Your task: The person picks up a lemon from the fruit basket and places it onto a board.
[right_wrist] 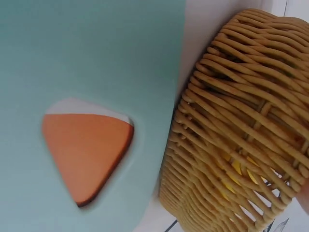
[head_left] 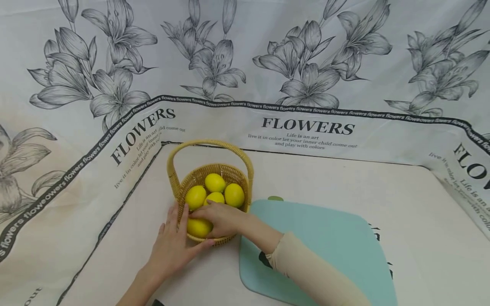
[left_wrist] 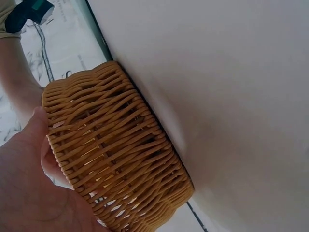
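Observation:
A woven basket (head_left: pixel 246 225) with a tall handle holds several yellow lemons (head_left: pixel 215 182). My right hand (head_left: pixel 229 219) reaches over the rim into it, fingers and thumb around the front lemon (head_left: pixel 198 228); the fingertips are partly hidden. The left hand (head_left: pixel 172 248) grips the basket's left front side, its thumb along the front. In the left wrist view, that hand (left_wrist: pixel 38 179) lies against the wicker wall (left_wrist: pixel 116 150). The right wrist view shows the basket's side (right_wrist: pixel 241 125), with yellow through the gaps.
A light blue board (head_left: pixel 321 238) lies right of the basket, a small green piece (head_left: pixel 275 198) at its back edge. An orange and white triangular shape (right_wrist: pixel 87 154) is on the board in the right wrist view. Flower-printed cloth (head_left: pixel 306 76) stands behind the table.

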The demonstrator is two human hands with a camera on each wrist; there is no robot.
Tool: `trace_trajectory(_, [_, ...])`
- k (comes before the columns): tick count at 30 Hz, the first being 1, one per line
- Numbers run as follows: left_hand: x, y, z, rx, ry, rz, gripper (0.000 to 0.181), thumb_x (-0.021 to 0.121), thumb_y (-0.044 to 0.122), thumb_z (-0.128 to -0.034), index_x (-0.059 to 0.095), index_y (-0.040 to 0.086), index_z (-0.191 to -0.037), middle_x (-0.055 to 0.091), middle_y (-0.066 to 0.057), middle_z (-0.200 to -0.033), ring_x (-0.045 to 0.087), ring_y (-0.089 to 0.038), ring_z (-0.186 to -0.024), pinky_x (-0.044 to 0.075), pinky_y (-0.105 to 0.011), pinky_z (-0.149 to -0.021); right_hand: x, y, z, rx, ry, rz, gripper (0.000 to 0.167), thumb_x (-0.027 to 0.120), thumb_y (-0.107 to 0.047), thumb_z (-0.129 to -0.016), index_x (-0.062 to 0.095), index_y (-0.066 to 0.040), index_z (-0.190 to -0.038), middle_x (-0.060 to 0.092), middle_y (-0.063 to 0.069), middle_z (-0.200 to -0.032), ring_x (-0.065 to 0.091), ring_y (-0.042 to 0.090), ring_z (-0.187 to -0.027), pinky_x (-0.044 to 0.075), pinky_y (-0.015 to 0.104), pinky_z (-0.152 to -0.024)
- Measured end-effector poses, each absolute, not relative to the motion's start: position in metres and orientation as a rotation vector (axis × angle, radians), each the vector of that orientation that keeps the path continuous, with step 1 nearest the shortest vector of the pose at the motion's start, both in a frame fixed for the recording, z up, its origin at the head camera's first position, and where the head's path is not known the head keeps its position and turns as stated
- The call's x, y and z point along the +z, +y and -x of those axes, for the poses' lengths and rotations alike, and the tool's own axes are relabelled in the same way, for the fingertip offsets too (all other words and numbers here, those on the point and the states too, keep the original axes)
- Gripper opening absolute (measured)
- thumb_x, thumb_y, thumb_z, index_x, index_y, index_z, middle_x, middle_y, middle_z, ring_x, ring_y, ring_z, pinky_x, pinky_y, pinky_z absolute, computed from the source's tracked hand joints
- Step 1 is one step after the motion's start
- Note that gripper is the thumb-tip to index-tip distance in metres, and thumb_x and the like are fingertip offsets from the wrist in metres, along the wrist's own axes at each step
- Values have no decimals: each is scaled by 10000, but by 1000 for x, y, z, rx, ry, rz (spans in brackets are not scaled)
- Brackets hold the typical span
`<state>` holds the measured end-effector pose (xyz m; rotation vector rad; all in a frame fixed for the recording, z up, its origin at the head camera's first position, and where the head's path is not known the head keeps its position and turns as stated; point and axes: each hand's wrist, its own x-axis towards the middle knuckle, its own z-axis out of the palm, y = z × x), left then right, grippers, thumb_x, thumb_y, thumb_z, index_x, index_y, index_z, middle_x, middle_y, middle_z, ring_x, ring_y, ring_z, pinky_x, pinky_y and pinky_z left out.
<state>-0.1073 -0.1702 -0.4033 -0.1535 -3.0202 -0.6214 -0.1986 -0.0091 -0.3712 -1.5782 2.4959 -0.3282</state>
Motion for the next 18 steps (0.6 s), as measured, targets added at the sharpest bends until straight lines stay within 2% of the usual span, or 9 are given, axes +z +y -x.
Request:
trace_trajectory(9, [-402,-170,106,-626,-3050,146,1136,506,764,-800,87,8,-1537,-4,-259,-1597,72,-442,-1469,243,-686,-1076,-370,4,194,-584,2523,1517,623,749,-251,-840,507,-87,-1390,564,25,-1389,532,154,-1272,405,270,-1084])
trace_trajectory(18, [-403,-170,106,-628,-3025,151,1163,528,758,-791,77,-18,-1530,-5,-266,-1594,83,-453,-1464,242,-683,-1079,-361,21,186,-618,2646,1501,652,755,-316,-828,510,-90,-1388,567,49,-1388,545,186,-1269,453,317,-1047])
